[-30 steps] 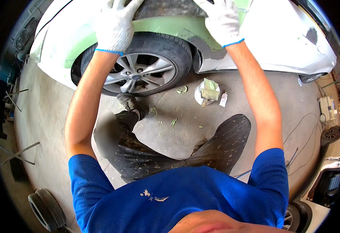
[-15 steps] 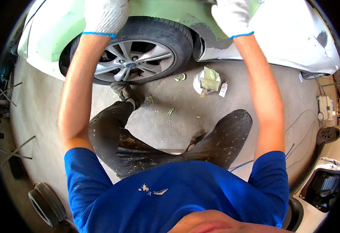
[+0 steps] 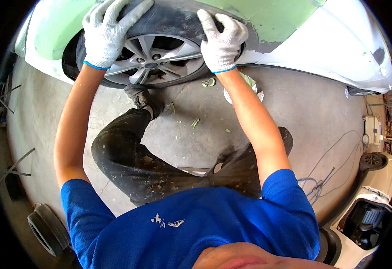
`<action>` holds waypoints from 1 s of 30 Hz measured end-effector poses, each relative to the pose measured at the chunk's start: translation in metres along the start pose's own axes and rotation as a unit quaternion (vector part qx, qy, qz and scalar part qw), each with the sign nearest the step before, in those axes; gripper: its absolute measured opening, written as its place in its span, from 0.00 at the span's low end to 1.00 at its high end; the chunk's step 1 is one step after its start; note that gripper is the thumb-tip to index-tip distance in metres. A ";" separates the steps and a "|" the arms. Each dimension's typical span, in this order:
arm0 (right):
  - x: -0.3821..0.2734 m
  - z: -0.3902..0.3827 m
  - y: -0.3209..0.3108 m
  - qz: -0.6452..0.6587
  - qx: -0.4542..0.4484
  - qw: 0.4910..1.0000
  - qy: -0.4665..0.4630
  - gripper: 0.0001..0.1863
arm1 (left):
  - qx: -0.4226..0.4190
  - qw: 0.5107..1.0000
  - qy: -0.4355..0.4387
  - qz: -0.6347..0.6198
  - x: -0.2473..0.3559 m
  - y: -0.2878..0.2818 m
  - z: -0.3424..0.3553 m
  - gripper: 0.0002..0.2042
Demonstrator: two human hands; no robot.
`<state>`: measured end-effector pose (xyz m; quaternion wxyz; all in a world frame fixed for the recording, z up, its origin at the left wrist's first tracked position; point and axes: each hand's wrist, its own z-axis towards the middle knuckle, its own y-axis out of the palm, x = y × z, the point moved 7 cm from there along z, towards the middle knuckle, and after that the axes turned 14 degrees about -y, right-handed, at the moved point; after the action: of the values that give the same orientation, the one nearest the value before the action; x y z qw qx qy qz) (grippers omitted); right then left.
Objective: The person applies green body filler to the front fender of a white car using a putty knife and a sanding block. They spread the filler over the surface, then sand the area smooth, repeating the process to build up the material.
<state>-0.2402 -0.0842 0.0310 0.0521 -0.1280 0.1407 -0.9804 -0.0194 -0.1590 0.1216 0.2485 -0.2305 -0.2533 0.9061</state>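
Observation:
Both my hands wear white knit gloves with blue cuffs and are at the upper part of a car wheel (image 3: 182, 53) with silver spokes. My left hand (image 3: 104, 33) is open, its fingers spread over the upper left of the wheel. At the upper right, my right hand (image 3: 223, 41) has its fingers apart and partly bent. Between them lies a dark, smudged curved surface (image 3: 171, 18) above the spokes; whether it is all tyre or a separate piece over it, I cannot tell. Around it is the pale green fender (image 3: 276, 11) with a grey patch (image 3: 265, 45).
A white round container (image 3: 228, 95) stands on the floor, mostly behind my right forearm. Two green rings (image 3: 208, 82) lie near the wheel. A coiled blue hose (image 3: 316, 187), a tyre (image 3: 48, 229) and another car (image 3: 386, 179) are at the sides. My right leg is bent beneath my arm.
Both hands have come down from the fender to the wheel, the right one moving left as well. A dark surface now shows between them. My right forearm now covers part of the round container.

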 end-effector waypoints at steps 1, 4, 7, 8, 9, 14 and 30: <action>-0.005 -0.004 0.000 0.006 0.001 1.000 0.005 0.31 | 0.007 1.000 0.000 0.001 -0.001 0.003 -0.010 0.42; -0.015 -0.005 -0.012 0.046 -0.052 0.997 0.013 0.26 | -0.010 1.000 0.004 0.006 0.002 0.000 -0.026 0.40; 0.000 0.022 -0.046 0.043 -0.076 0.996 -0.022 0.40 | -0.012 1.000 -0.009 -0.021 0.017 -0.027 -0.012 0.41; 0.013 0.039 -0.058 0.028 -0.066 0.997 -0.038 0.40 | -0.004 1.000 -0.021 -0.022 0.022 -0.040 0.004 0.40; 0.035 0.058 -0.062 0.026 -0.047 0.997 -0.047 0.25 | 0.017 0.999 -0.027 -0.036 0.023 -0.049 0.022 0.40; 0.106 0.148 -0.073 -0.030 -0.070 0.977 -0.199 0.30 | 0.085 0.993 -0.047 -0.066 0.025 -0.058 0.109 0.33; 0.085 0.114 -0.062 -0.027 -0.101 0.992 -0.071 0.34 | 0.037 0.997 -0.054 -0.045 0.024 -0.033 0.096 0.34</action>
<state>-0.2960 -0.0670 0.1744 0.0224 -0.2052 0.2318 -0.9506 -0.0788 -0.1542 0.2067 0.2829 -0.1600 -0.2430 0.9140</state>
